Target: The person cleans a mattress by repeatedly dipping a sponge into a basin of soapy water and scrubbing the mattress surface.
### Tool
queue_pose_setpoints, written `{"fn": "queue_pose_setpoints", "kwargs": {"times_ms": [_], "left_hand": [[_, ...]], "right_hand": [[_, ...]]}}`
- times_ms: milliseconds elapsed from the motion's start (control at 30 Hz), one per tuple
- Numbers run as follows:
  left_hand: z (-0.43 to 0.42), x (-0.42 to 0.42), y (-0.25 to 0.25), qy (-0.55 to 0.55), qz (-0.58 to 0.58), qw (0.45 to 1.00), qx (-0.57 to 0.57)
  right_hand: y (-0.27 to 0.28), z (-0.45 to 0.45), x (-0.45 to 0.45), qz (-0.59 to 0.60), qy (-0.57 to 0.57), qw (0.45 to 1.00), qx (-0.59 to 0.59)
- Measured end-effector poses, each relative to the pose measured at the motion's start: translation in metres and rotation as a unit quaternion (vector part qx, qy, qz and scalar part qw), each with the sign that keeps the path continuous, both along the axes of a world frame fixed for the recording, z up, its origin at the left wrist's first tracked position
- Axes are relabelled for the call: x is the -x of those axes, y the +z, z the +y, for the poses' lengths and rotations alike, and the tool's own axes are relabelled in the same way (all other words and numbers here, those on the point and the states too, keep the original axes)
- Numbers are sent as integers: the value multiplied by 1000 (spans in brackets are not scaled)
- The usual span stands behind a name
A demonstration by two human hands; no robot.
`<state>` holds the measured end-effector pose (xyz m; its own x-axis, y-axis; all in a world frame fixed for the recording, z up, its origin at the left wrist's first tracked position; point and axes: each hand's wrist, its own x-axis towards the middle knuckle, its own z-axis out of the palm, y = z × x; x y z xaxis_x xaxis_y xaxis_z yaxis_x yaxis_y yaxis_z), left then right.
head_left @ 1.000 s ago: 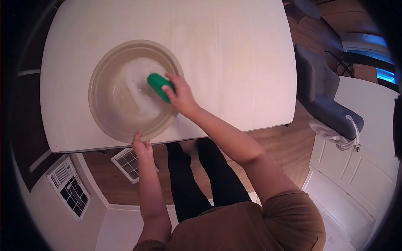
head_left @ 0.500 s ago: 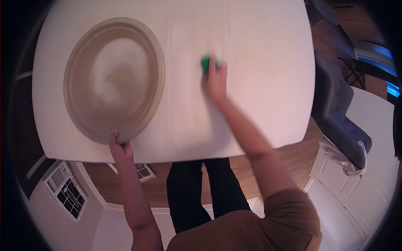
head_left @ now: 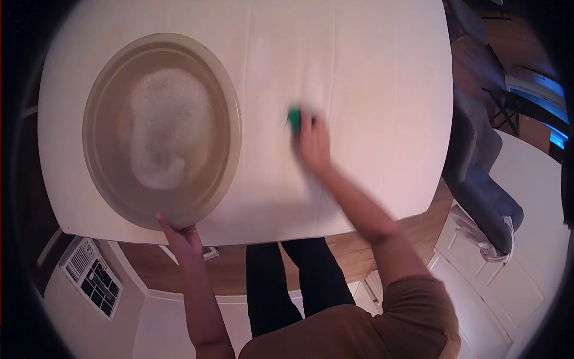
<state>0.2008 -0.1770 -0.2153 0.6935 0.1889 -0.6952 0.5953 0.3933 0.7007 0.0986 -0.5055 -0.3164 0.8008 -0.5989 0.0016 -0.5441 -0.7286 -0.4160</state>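
A large oval beige basin [head_left: 230, 161] with foamy, cloudy water in it stands on the white tabletop [head_left: 382, 107] at the left. My left hand [head_left: 184, 239] grips the basin's near rim, thumb on top and the other fingers curled mostly out of sight below. To the right of the basin, my right hand [head_left: 314, 143] is closed around a small green scrubbing pad [head_left: 294, 121] held down at the tabletop. The pad and fingers are smeared by motion, so its exact shape is unclear.
The table's near edge runs just in front of my dark-trousered legs [head_left: 272, 287]. A dark grey chair [head_left: 478, 173] stands beyond the table's right side, with a pale cloth [head_left: 499, 245] hanging on it. A white panelled door [head_left: 526, 239] lies farther right.
My right hand has moved the green pad toward me over the tabletop. The view has shifted slightly, and the foam in the basin has changed shape. My left hand stays on the rim.
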Motion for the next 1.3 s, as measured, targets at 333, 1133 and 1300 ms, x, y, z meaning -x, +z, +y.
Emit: {"fn": "queue_pose_setpoints", "kwargs": {"times_ms": [333,1133,1300], "left_hand": [[-25,26,1,-16,-16,999,38],[-154,32,-5,-229,4,956,186],[-160,30,7,-167,20,968,184]], "right_hand": [[16,87,53,44,1,993,-112],[-8,-121,-223,-13,-41,989,141],[1,94,28,110,112,987,-18]]}}
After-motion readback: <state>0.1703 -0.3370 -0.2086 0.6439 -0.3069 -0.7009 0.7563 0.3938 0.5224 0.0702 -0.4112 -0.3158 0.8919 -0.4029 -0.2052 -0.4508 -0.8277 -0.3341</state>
